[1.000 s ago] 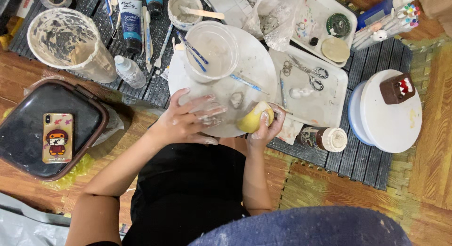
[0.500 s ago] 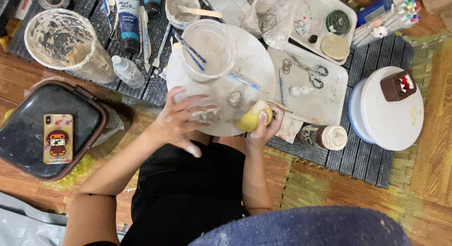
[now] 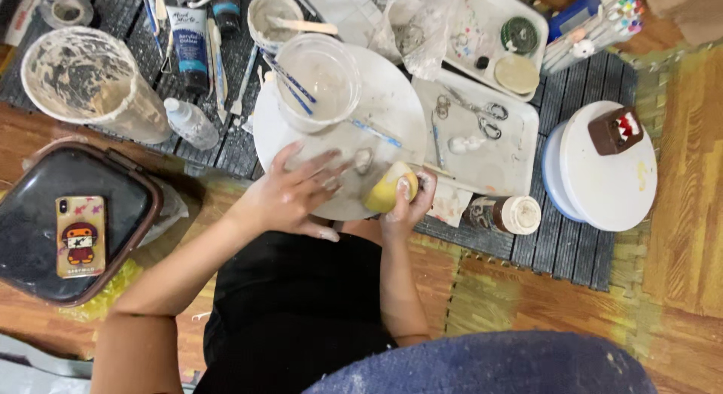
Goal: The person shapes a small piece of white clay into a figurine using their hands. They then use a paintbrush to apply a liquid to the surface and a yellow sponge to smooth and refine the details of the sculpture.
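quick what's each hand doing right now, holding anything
Left hand: open, fingers spread flat on the round white turntable, holding nothing.
Right hand: closed around a yellow sponge at the turntable's near edge.

A warm orange-brown wooden floor (image 3: 685, 213) is showing across the whole scene. Dark grey ribbed mats (image 3: 557, 247) are lying over it at the top, and a worn yellow-green woven mat (image 3: 489, 296) is lying at their lower edge. Soft, even light is falling on everything.
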